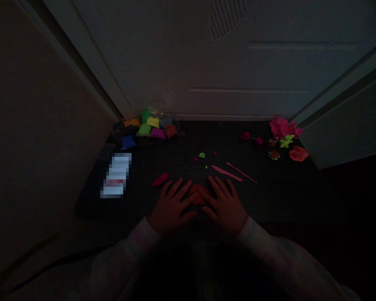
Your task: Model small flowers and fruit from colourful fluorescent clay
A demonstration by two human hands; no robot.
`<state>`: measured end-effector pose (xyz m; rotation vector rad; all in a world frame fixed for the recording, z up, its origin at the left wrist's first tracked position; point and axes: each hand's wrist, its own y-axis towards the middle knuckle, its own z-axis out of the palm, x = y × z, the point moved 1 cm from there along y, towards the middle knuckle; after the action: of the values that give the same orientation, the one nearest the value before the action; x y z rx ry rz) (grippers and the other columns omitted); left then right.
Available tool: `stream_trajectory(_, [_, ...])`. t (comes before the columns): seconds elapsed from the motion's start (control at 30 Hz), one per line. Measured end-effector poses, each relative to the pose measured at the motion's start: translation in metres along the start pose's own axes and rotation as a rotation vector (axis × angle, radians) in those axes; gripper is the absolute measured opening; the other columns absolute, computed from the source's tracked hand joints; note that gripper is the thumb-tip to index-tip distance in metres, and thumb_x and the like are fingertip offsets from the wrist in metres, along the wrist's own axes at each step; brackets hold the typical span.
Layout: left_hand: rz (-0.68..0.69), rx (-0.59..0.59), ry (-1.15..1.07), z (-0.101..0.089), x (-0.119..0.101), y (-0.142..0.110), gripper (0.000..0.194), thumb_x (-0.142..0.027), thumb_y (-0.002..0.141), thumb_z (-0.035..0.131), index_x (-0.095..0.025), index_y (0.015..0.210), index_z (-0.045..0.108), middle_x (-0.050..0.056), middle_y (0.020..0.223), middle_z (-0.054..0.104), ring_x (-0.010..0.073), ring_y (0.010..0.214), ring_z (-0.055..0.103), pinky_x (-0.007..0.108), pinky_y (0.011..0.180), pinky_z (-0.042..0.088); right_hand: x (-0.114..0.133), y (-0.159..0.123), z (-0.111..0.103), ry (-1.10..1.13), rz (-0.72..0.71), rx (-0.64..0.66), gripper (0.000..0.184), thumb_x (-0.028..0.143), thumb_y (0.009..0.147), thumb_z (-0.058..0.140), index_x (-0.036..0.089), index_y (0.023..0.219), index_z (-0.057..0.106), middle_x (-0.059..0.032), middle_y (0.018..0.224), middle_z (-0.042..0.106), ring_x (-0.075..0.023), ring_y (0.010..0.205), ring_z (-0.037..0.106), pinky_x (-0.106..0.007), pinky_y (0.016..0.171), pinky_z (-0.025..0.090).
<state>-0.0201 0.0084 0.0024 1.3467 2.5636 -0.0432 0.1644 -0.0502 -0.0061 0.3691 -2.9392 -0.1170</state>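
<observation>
The left hand (171, 208), fingers spread, gripping nothing, touched the flattened red clay (197, 201) between both hands, apparently unfinished; the right hand (226, 207), likewise splayed and empty, touched it too. The coral flower (298, 153), far right, looked complete.

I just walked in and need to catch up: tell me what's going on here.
In dim light, a person's left hand and right hand reach over a dark table, fingers spread, with fingertips at a flattened red piece that looks like soft clay. A deep-pink elongated lump lies by the left hand. Beyond the right hand are a pink knife-shaped tool and a thin pink stick. Colourful packets lie at the back left, pink flower-like shapes at the right.
</observation>
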Motion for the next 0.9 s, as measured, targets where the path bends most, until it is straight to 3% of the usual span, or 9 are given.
stream_trajectory(0.37, [0.002, 0.019, 0.018, 0.0, 0.006, -0.018, 0.048, -0.046, 0.078, 0.04, -0.031, 0.123, 0.038, 0.009, 0.134, 0.034, 0.0309, 0.121, 0.027, 0.05, 0.091, 0.026, -0.004, -0.001, 0.0, -0.008, 0.098, -0.03, 0.045, 0.042, 0.082, 0.036, 0.026, 0.125, 0.038, -0.0147, 0.135, 0.027, -0.0274, 0.122, 0.027, -0.049, 0.096, 0.021])
stream_trajectory(0.53, [-0.037, 0.017, -0.012, 0.0, -0.002, 0.003, 0.052, -0.049, 0.079, 0.035, -0.028, 0.127, 0.033, 0.009, 0.136, 0.03, 0.0298, 0.124, 0.024, 0.049, 0.094, 0.023, -0.004, -0.003, 0.001, -0.034, 0.08, -0.049, 0.046, 0.041, 0.082, 0.036, 0.024, 0.125, 0.037, -0.0155, 0.135, 0.028, -0.0269, 0.123, 0.026, -0.049, 0.096, 0.02])
stream_trajectory(0.67, [-0.036, 0.002, -0.026, -0.001, -0.009, 0.019, 0.048, -0.05, 0.079, 0.034, -0.028, 0.122, 0.041, 0.006, 0.135, 0.033, 0.0287, 0.124, 0.023, 0.05, 0.096, 0.019, -0.002, -0.003, 0.001, -0.062, 0.127, -0.043, 0.046, 0.046, 0.081, 0.036, 0.027, 0.121, 0.043, -0.0132, 0.134, 0.031, -0.0279, 0.122, 0.027, -0.05, 0.096, 0.02])
stream_trajectory(0.77, [-0.039, -0.006, -0.004, -0.002, -0.007, 0.018, 0.046, -0.05, 0.08, 0.034, -0.028, 0.119, 0.044, 0.005, 0.134, 0.035, 0.0295, 0.124, 0.024, 0.05, 0.096, 0.019, -0.004, -0.005, 0.0, -0.075, 0.159, -0.059, 0.047, 0.047, 0.081, 0.035, 0.023, 0.12, 0.045, -0.0147, 0.133, 0.032, -0.0277, 0.122, 0.028, -0.049, 0.096, 0.02])
stream_trajectory(0.9, [-0.021, -0.002, 0.019, -0.003, -0.003, 0.006, 0.047, -0.051, 0.078, 0.035, -0.029, 0.119, 0.044, 0.005, 0.133, 0.036, 0.0311, 0.122, 0.027, 0.051, 0.094, 0.022, -0.004, -0.009, -0.001, -0.054, 0.036, -0.088, 0.048, 0.048, 0.079, 0.039, 0.028, 0.123, 0.04, -0.0148, 0.133, 0.032, -0.0277, 0.122, 0.028, -0.051, 0.096, 0.019])
